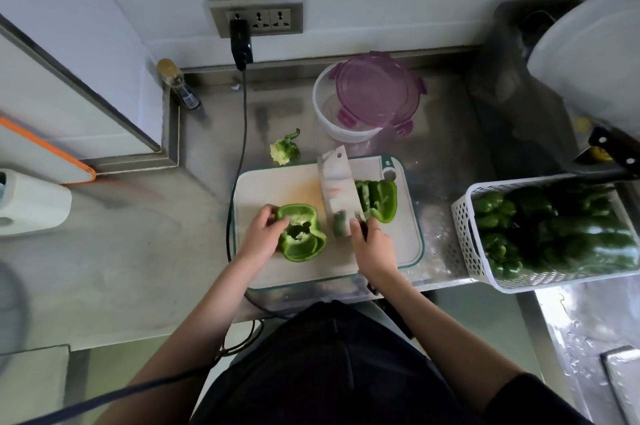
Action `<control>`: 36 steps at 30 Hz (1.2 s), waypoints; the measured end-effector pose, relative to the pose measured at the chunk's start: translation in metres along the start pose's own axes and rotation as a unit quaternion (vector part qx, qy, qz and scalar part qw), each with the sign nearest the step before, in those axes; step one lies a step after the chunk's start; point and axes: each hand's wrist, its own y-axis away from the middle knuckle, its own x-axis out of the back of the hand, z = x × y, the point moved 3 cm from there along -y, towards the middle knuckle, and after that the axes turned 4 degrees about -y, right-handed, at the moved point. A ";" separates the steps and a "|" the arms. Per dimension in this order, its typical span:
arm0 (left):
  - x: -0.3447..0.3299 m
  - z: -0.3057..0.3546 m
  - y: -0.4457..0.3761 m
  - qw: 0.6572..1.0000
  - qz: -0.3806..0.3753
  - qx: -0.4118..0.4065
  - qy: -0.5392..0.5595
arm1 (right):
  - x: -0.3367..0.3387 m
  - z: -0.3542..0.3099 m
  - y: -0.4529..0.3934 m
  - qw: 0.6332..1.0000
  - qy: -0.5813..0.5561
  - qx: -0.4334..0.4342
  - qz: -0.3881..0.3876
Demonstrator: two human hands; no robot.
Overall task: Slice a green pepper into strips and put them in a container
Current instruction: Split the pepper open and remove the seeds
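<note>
A white cutting board [398, 248] lies on the steel counter. On its left part sits a hollowed green pepper half [300, 233], cut side up; my left hand [264, 231] grips its left edge. My right hand [372, 244] holds the handle of a cleaver [335, 189], whose broad blade lies between the two pepper pieces. A second pepper half [378, 199] rests to the right of the blade. Behind the board stands a round white container [332, 119] with a purple lid [375, 92] laid partly over it.
The pepper's core and stem [284, 148] lie behind the board. A white perforated basket [465, 234] of whole green peppers stands at the right. A black cable [239, 133] runs from the wall socket past the board's left side. A small bottle [178, 83] stands in the corner.
</note>
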 end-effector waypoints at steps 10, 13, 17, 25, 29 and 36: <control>-0.003 -0.011 0.008 0.970 -0.014 0.067 0.235 | -0.005 -0.014 -0.008 0.978 0.203 -0.012 -0.051; -0.009 -0.011 0.010 0.966 -0.030 0.062 0.251 | 0.007 -0.020 0.000 0.963 0.264 -0.003 -0.049; -0.010 -0.010 0.010 0.968 -0.035 0.050 0.241 | 0.025 -0.054 0.015 0.958 0.210 0.193 0.026; -0.009 -0.001 0.014 0.971 -0.082 0.028 0.225 | -0.010 -0.089 -0.003 0.762 0.441 0.433 -0.192; -0.007 0.003 0.011 0.957 -0.089 0.065 0.267 | -0.011 -0.087 -0.010 0.750 0.461 0.430 -0.200; -0.002 0.008 0.009 0.941 -0.061 0.103 0.317 | -0.008 -0.069 -0.016 0.783 0.241 0.566 -0.086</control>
